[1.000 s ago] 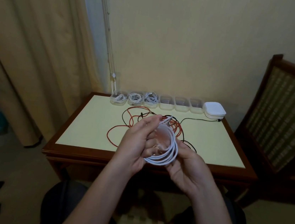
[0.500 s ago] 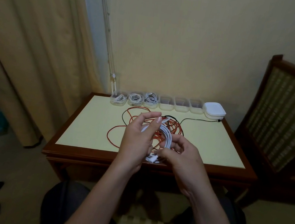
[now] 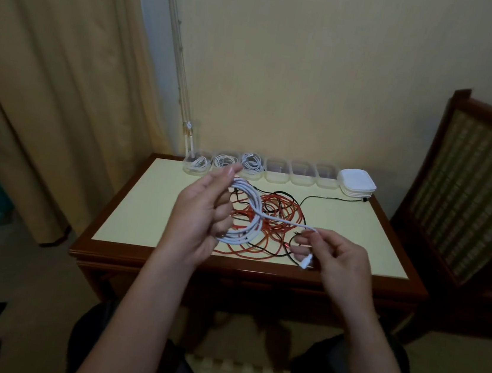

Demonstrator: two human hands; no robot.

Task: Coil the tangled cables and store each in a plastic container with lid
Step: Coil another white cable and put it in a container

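Along the far edge of the wooden table with a pale yellow top (image 3: 149, 205), six small clear plastic containers are standing in a row, touching or nearly so. The three on the left (image 3: 197, 164) (image 3: 224, 163) (image 3: 252, 165) are each holding a coil of white cable. Three more clear containers (image 3: 302, 174) are standing to their right, and a stack of white square lids (image 3: 357, 183) is sitting at the right end of the row.

The thin white cable (image 3: 253, 215) is hanging above the middle of the table, over a loose tangle of red and black cables (image 3: 275, 236) lying on the top. The left hand (image 3: 198, 211) is gripping the coiled part, its fingers curling through the loops and its thumb reaching up against the far end. The coil is forming a narrow oval, with its long axis running from the far side towards the person. From the coil a free tail is stretching out to the right, where the right hand (image 3: 338, 259) is pinching it between thumb and forefinger, the other fingers curling in. Past the pinch, the white plug end is pointing down towards the near table edge.
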